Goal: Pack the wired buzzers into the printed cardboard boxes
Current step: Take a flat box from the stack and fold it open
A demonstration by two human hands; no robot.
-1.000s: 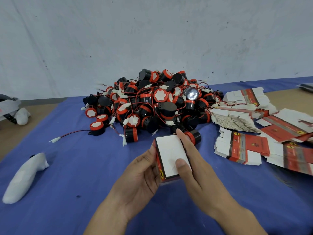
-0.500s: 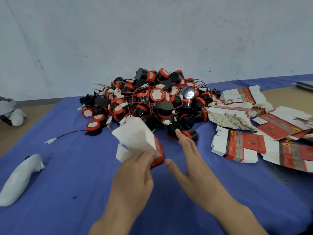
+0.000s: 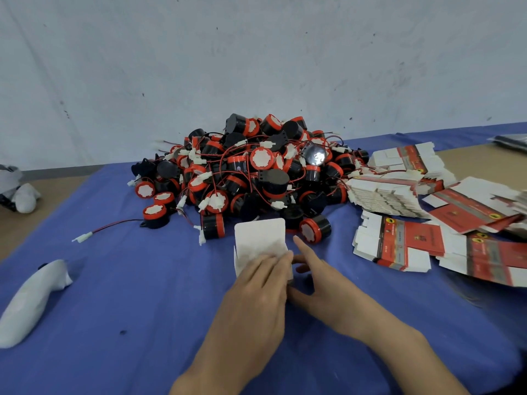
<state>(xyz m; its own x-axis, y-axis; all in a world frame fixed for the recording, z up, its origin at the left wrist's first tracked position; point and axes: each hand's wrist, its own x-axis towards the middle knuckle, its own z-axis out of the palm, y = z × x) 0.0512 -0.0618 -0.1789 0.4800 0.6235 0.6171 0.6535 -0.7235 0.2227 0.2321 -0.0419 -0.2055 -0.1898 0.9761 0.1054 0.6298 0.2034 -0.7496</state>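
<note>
Cardboard box (image 3: 260, 238): on the blue cloth (image 3: 142, 280), just in front of the buzzer pile (image 3: 251, 172), white flap up on the far side.
Left hand (image 3: 256, 292): fingers draped over the box's near half, curling at its right edge, holding it.
Right hand (image 3: 322, 286): against the box's right side, index straight, holding nothing.
Nearest buzzer (image 3: 315, 230): lying on its side, just beyond and right of the flap. The right hand looks closer.

Head-worn view, downward over table (image 3: 148, 295)

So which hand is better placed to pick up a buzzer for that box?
Right, probably. The left hand holds the cardboard box, flap up, so it is occupied. The right hand is open beside it, and its straight fingers lie close to the nearest buzzer at the pile's edge.
</note>
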